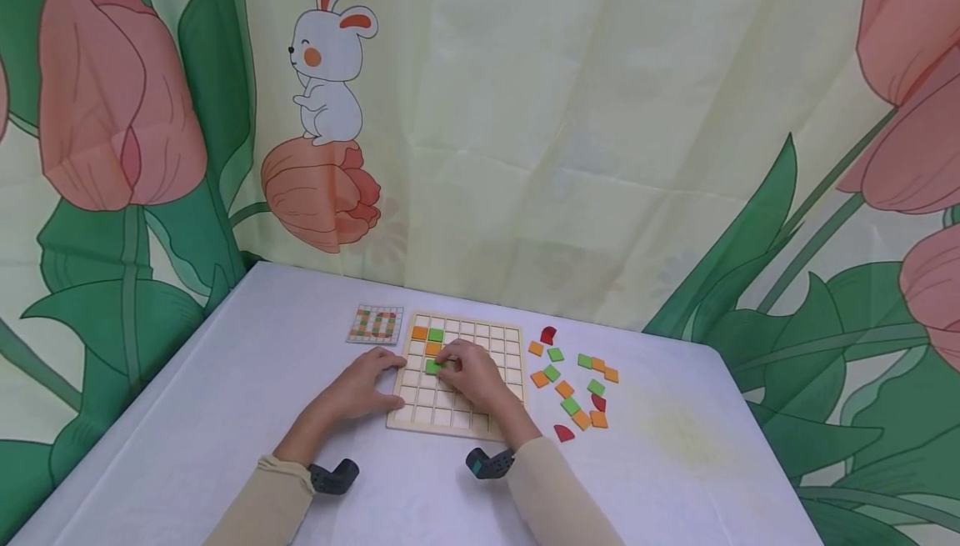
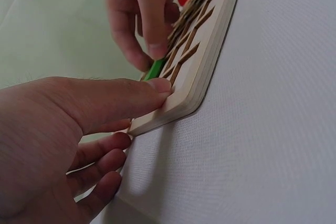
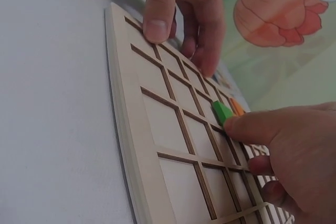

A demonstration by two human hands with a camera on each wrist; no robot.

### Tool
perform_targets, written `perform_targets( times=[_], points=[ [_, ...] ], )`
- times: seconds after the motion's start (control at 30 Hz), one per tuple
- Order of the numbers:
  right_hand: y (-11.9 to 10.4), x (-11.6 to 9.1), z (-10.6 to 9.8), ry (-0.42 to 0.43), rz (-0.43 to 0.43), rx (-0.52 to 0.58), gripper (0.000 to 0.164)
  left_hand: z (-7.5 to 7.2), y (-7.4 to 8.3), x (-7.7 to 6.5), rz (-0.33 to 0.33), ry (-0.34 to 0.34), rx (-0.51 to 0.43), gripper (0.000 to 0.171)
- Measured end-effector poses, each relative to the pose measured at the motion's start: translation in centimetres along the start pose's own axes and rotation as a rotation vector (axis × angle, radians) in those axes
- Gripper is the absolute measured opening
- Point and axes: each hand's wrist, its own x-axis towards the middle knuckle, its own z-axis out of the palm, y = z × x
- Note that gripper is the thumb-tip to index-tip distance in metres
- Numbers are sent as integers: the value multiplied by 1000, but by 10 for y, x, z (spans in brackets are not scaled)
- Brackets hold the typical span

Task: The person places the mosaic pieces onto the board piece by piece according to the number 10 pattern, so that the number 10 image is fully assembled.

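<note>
A wooden grid board [image 1: 435,431] lies on the table below both hands. My right hand [image 1: 474,375] pinches a green square tile [image 3: 222,112] between thumb and fingers, over a cell near the board's left side. In the right wrist view the tile is tilted in its cell. Along the board's left rim rests my left hand [image 1: 360,388], its thumb extended onto the frame near the corner and its other fingers beside the edge. Two orange tiles [image 1: 419,333] and another green tile [image 1: 435,334] sit in the upper left cells.
Right of the board lie loose orange [image 1: 564,389] and green tiles [image 1: 571,406], several of each, and red quarter-round pieces [image 1: 564,433]. A small pattern card [image 1: 375,325] lies beyond the left hand. Behind the white table [image 1: 675,463] hangs a printed curtain [image 1: 570,154].
</note>
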Motion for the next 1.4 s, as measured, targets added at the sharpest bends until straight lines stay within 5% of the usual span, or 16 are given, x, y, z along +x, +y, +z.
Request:
perform_targets(
  times=[0.47,1.4],
  points=[
    [-7,9,2,23,26,-32,6,-1,2,0,-2,2,9,62],
    [3,-6,-13,-25,15,77,23,-1,3,-1,-10,-7,4,63]
  ],
)
